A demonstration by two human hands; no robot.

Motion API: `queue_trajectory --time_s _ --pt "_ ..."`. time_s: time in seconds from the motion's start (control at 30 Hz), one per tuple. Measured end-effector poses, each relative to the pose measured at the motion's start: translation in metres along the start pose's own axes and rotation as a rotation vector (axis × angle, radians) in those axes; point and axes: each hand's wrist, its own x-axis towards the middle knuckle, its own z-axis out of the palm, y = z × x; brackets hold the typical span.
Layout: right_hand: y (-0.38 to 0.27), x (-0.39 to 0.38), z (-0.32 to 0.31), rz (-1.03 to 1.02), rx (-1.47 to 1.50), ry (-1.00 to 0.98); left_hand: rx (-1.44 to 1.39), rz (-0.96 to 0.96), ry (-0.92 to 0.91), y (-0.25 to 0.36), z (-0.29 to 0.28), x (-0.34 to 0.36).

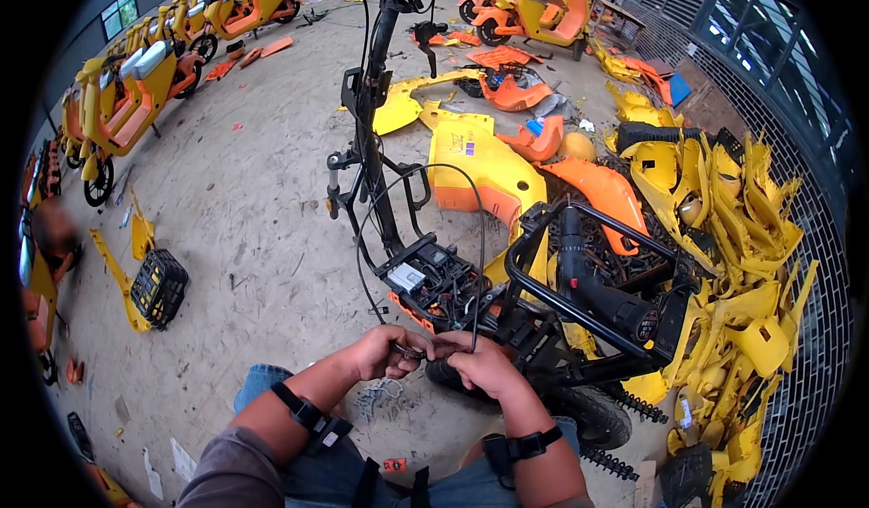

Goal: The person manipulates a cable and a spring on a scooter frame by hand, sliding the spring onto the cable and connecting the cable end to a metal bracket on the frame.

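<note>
My left hand (385, 352) is closed, its fingers pinching a small dark curved piece (409, 353) that I cannot identify. Fingertip to fingertip beside it, my right hand (482, 364) is closed around a thin black cable (482, 255), which loops up toward the handlebar. Both hands are just on my side of a stripped electric bike's black frame (369, 137). Beyond them, wiring and a silvery box (406, 277) sit exposed in the frame's low middle. To the right, a black cordless power tool (579, 273) lies on the tubular rear rack (543, 289).
Yellow body panels (751, 345) are heaped along the brick wall at right. More yellow and orange panels (471, 160) lie beyond the bike. The rear wheel (597, 417) is near my right forearm. A black basket (159, 288) rests on the floor at left; yellow scooters (127, 114) stand behind.
</note>
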Motion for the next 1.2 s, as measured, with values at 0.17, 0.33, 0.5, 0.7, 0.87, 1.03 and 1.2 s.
queue_trajectory --time_s 0.17,0.33,0.5,0.7,0.87,1.03,1.2 --pt "-0.005 0.0 -0.002 0.114 -0.119 -0.113 0.072 0.005 0.047 -0.009 -0.004 0.007" --pt "0.007 0.004 -0.008 0.012 0.051 -0.056 0.019 -0.007 0.037 0.001 -0.002 -0.001" --pt "0.0 0.001 0.002 0.06 -0.085 -0.094 0.117 0.049 0.1 -0.008 0.001 0.009" --pt "0.009 0.003 -0.014 0.026 0.049 -0.057 0.029 0.056 0.104 0.006 0.001 -0.001" --pt "0.004 0.004 0.004 0.089 -0.032 -0.135 -0.019 0.074 0.054 0.004 -0.004 -0.002" --pt "0.006 0.006 -0.011 -0.061 0.246 -0.044 0.01 0.084 0.055 -0.002 -0.003 0.001" --pt "-0.003 -0.002 0.001 0.054 0.083 0.025 -0.015 0.046 0.06 0.004 -0.004 -0.004"
